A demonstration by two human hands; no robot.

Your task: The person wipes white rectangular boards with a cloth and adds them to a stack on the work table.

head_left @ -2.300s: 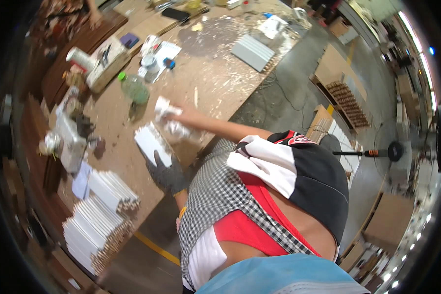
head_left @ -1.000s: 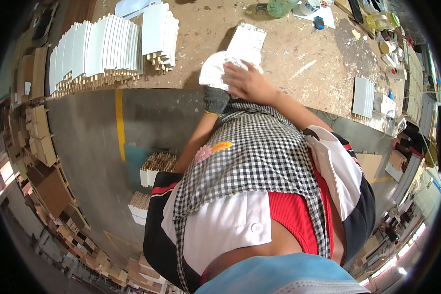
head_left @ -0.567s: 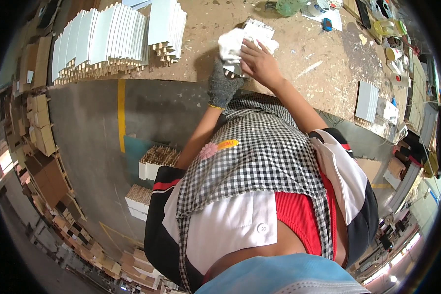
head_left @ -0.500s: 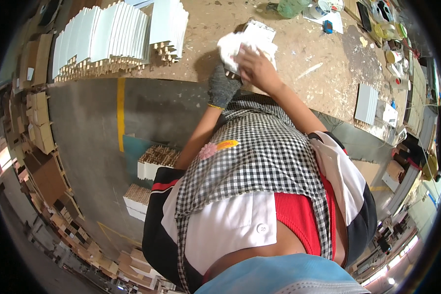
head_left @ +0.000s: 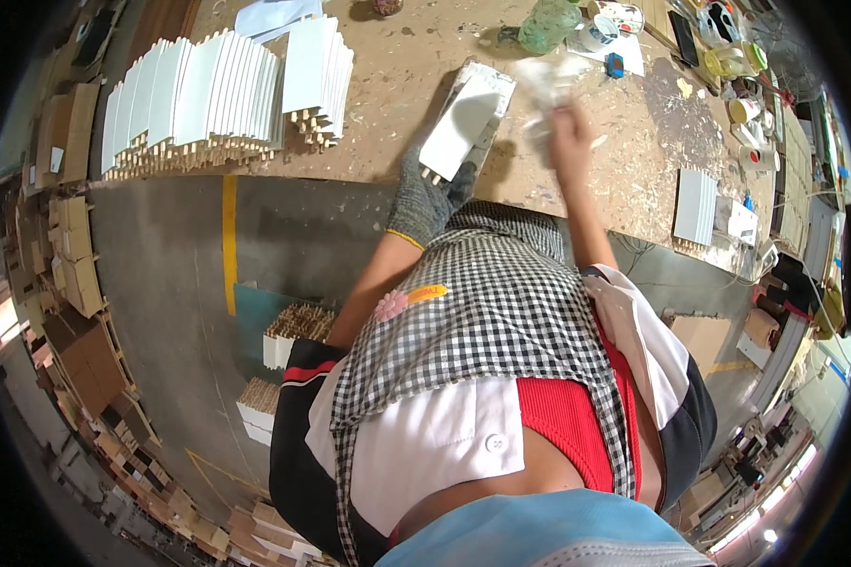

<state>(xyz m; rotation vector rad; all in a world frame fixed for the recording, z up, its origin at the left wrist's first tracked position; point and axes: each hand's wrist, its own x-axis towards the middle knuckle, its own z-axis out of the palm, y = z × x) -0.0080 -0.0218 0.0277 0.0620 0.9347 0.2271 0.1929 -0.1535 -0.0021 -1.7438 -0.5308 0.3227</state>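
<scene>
My left hand [head_left: 424, 198], in a grey knit glove with a yellow cuff, grips the near end of a white panel [head_left: 465, 123]. Short wooden dowels stick out of that end of the panel. Beneath it lies a paint-smeared board, mostly covered. My bare right hand [head_left: 567, 142] is to the right of the panel, apart from it, closed on a white cloth [head_left: 544, 83]. Both cloth and fingers are smeared by motion.
Rows of white dowelled panels [head_left: 194, 90] stand at the table's left. A green plastic bottle [head_left: 550, 26], a small blue block [head_left: 615, 65] and several tubs lie on the right. More white panels [head_left: 695, 203] rest by the right front edge of the worktable [head_left: 378, 113].
My right hand has swung right with the cloth, off the white panel. The panel's face now shows; before, cloth and hand covered much of it.
</scene>
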